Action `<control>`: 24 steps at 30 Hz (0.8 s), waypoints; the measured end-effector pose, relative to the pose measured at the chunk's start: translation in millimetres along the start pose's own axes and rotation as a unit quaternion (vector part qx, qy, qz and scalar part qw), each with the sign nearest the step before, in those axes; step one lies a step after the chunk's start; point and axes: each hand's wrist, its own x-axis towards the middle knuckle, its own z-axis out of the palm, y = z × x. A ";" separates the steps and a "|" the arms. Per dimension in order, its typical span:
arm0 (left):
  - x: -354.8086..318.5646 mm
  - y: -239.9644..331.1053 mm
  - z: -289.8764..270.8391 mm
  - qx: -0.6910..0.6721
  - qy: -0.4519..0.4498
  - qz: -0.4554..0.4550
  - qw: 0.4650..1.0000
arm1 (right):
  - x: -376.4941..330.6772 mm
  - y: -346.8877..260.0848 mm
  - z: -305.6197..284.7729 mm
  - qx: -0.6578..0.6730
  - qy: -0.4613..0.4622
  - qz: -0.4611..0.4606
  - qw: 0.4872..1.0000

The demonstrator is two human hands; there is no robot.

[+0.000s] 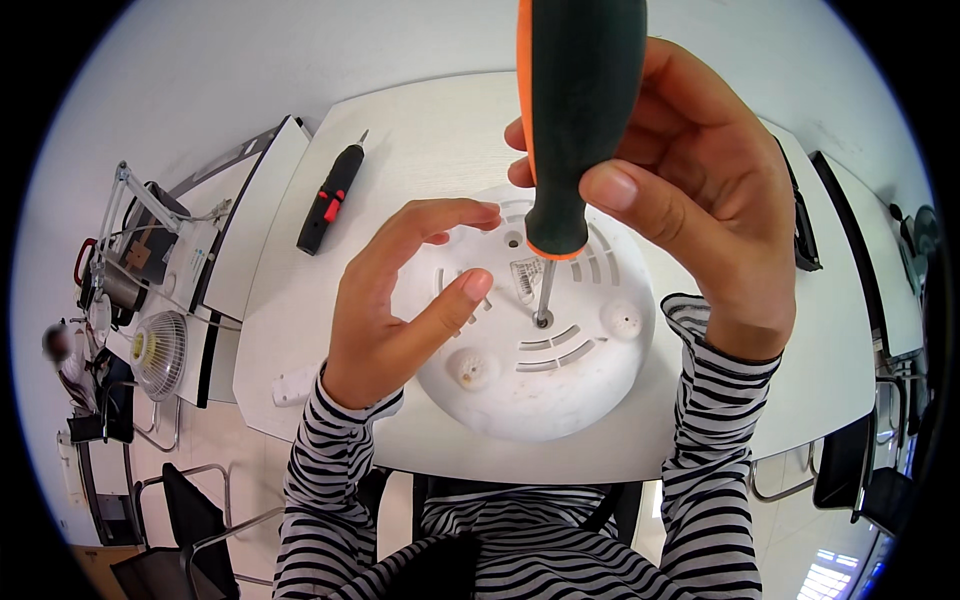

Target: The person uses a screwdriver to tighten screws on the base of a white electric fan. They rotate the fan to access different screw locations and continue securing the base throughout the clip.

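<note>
1. Nearest the camera: striped black-and-white sleeves rising from the lower edge, above a dark chair seat partly hidden under the table's near edge.
2. Left hand point(400, 300) resting on the left side of a round white appliance base point(530, 385), fingers spread and lightly curled, thumb pressed to the plastic, clamped on nothing.
3. Round white appliance base lying upside down on the near middle of the white table point(420, 130), underside showing curved vent slots, round feet and a small label.
4. Right hand point(700, 190) wrapped around the handle of a screwdriver point(575, 120), thumb and fingers closed firmly on the grip.
5. Screwdriver, dark green with orange trim, held nearly upright, metal shaft dropping to a recessed hole near the centre of the base, tip seated in it.
6. Small white object point(292, 385) lying on the table just left of the left wrist; kind not clear.
7. Farther back on the table, well apart from the hands: a black electric screwdriver point(330, 198) with a red switch, lying at a slant.
8. Off to the left, beyond the table: a second desk crowded with gear, a small white fan point(160, 352), and dark chairs on the pale floor.
9. To the right: more desks and dark chairs bending along the rim.
</note>
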 end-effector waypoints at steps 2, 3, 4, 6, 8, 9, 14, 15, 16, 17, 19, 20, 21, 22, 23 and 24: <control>-0.8 -0.4 -0.9 -0.001 0.000 -0.003 1.000 | 0.2 0.2 0.8 0.001 0.000 -0.004 1.000; -0.7 -0.4 -1.3 -0.002 -0.002 -0.005 1.000 | 0.0 -0.4 0.2 -0.004 0.001 -0.002 1.000; -0.7 -0.5 -1.5 -0.002 -0.004 -0.007 1.000 | -0.3 -1.3 -0.7 -0.009 0.003 0.001 1.000; -0.9 -0.7 -1.3 -0.003 -0.005 -0.003 1.000 | -0.7 -1.8 -1.3 -0.013 0.004 0.004 1.000; -1.0 -0.1 -1.1 -0.002 -0.005 -0.003 1.000 | -1.2 -1.8 -1.6 -0.011 0.002 0.005 1.000; -1.1 0.4 -1.1 -0.001 -0.005 -0.006 1.000 | -1.1 -1.5 -1.3 -0.008 0.002 0.004 1.000; -2.0 -3.1 0.0 -0.010 -0.003 -0.011 1.000 | -0.5 -0.8 -5.5 -0.003 -0.016 0.025 1.000; -2.7 -2.9 -0.3 -0.007 -0.004 -0.012 1.000 | 0.0 1.1 -0.9 -0.013 0.019 0.009 1.000; -3.3 -2.8 -0.2 -0.006 -0.004 -0.013 1.000 | 1.2 4.2 7.6 -0.022 0.055 -0.008 0.998; -4.1 -2.9 0.3 -0.007 -0.002 -0.016 1.000 | 2.3 -0.8 8.6 -0.015 0.058 0.020 0.998; -7.9 -2.5 -1.6 -0.007 0.005 -0.023 1.000 | 11.6 -26.5 6.5 0.019 0.029 0.119 0.992; -8.9 -3.0 -1.4 -0.005 0.003 -0.027 1.000 | 13.1 -31.9 4.6 0.029 0.013 0.152 0.988; -9.3 -3.3 -0.8 -0.003 0.001 -0.030 1.000 | 14.1 -37.7 1.9 0.037 -0.001 0.184 0.982; -9.7 -3.9 -0.2 -0.001 -0.001 -0.033 0.999 | 13.1 -36.8 1.0 0.033 -0.001 0.178 0.983; -10.1 -5.1 0.6 0.010 -0.005 -0.030 0.999 | 12.1 -34.7 -0.3 0.043 0.001 0.176 0.983; -11.2 -6.1 0.5 0.023 -0.007 -0.028 0.999 | 11.6 -32.5 -1.0 0.055 0.002 0.173 0.983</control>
